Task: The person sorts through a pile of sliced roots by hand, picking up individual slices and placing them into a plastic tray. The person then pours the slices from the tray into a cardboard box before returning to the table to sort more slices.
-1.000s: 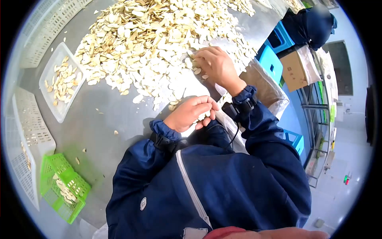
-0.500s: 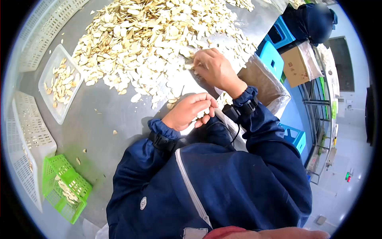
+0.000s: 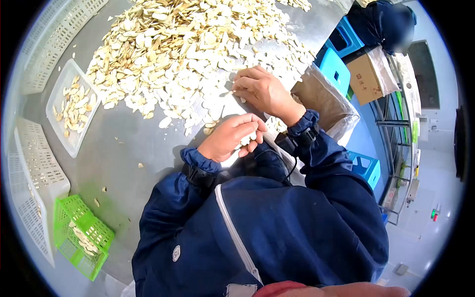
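Observation:
A big heap of thin, pale dried slices (image 3: 183,54), of a kind I cannot name, spreads over the metal table (image 3: 133,141). My left hand (image 3: 227,137) is cupped, palm turned inward, with several pale slices (image 3: 246,140) held under its curled fingers. Farther out, my right hand (image 3: 267,94) reaches to the near right edge of the heap. Its fingers are bent and pressed together low over the table among scattered slices; whatever sits between the fingertips is mostly hidden.
A shallow white tray (image 3: 57,119) of slices lies to the left. White perforated baskets (image 3: 42,163) and a green basket (image 3: 84,222) line the left edge. On the right are a lined container (image 3: 336,109), blue stools (image 3: 334,69), a cardboard box (image 3: 363,79) and another person (image 3: 381,24).
My right hand has shifted slightly down and toward me, its fingers drawing closer together. My left hand stays cupped around the slices, nearly in place.

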### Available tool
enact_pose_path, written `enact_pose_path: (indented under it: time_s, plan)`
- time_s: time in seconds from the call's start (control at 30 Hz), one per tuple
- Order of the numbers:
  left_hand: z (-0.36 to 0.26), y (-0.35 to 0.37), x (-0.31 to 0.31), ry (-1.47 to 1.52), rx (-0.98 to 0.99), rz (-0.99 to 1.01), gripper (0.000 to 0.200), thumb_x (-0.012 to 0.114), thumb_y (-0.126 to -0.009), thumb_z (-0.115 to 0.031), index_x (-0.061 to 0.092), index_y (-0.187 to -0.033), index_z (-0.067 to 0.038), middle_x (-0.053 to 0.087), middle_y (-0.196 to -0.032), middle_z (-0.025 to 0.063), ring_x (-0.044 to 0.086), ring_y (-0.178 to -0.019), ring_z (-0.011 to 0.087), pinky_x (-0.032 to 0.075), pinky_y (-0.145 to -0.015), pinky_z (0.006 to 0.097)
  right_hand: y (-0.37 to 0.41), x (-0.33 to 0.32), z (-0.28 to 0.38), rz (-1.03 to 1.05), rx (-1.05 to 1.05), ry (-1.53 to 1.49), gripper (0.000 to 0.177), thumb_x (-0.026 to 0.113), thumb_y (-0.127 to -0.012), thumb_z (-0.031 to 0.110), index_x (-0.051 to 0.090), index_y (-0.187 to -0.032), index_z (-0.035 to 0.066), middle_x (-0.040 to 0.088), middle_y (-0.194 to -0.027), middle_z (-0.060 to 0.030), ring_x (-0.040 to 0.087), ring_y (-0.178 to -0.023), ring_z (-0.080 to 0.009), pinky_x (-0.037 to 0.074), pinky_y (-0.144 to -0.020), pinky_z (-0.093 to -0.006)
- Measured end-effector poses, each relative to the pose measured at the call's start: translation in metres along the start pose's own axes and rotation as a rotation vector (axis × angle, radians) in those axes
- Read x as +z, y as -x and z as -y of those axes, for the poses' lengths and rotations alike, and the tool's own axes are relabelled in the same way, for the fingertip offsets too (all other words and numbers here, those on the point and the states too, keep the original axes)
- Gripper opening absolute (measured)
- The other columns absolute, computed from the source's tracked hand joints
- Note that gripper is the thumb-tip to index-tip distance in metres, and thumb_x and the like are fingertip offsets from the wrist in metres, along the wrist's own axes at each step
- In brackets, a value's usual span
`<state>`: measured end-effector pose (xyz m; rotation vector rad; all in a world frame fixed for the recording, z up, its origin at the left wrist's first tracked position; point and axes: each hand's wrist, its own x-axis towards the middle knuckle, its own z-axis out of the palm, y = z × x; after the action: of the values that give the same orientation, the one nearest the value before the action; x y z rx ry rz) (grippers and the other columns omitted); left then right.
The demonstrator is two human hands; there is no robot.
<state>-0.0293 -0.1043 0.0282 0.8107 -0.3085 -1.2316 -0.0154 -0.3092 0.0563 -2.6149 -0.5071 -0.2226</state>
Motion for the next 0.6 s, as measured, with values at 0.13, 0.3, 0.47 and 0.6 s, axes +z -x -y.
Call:
enact_pose_path:
  time_s: [0.13, 0.3, 0.47, 0.6]
  plan:
    - [0.001, 0.000, -0.001, 0.079, 0.010, -0.040, 0.041, 0.041, -0.113, -0.035, 0.060, -0.121, 0.001, 0.065, -0.094, 0.0097, 0.060, -0.070, 0.0125, 0.042, -0.048, 0.0225, 0.013, -0.016, 0.002, 0.007, 0.371, -0.132, 0.020, 0.073, -0.094, 0.017, 0.075, -0.110, 0.007, 0.075, -0.096, -0.0094, 0.071, -0.085, -0.0249, 0.056, -0.081, -0.0348]
    - [0.000, -0.005, 0.002, 0.348, 0.047, -0.149, 0.064, 0.030, -0.113, -0.055, 0.057, -0.136, -0.001, 0.068, -0.105, 0.0110, 0.067, -0.081, 0.0157, 0.050, -0.054, 0.0237, 0.031, -0.050, 0.007, 0.142, 0.346, -0.550, 0.027, 0.072, -0.099, 0.024, 0.074, -0.118, 0.004, 0.074, -0.109, -0.0062, 0.069, -0.099, -0.0162, 0.053, -0.087, -0.0310]
    - [0.004, -0.005, -0.005, 0.226, 0.101, -0.134, 0.050, 0.040, -0.114, -0.044, 0.061, -0.128, -0.001, 0.068, -0.105, 0.0107, 0.067, -0.083, 0.0160, 0.048, -0.052, 0.0230, 0.004, -0.016, -0.025, -0.265, 0.163, 0.248, 0.037, 0.074, -0.092, 0.030, 0.073, -0.123, 0.009, 0.073, -0.114, -0.0164, 0.065, -0.112, -0.0368, 0.051, -0.098, -0.0451]
    - [0.004, -0.003, -0.007, 0.359, 0.081, -0.114, 0.044, 0.042, -0.114, -0.042, 0.062, -0.116, -0.002, 0.065, -0.094, 0.0059, 0.060, -0.069, 0.0106, 0.043, -0.049, 0.0205, 0.003, -0.005, -0.025, -0.146, 0.183, 0.193, 0.032, 0.073, -0.090, 0.027, 0.073, -0.117, 0.011, 0.074, -0.113, -0.0101, 0.066, -0.111, -0.0327, 0.051, -0.096, -0.0471]
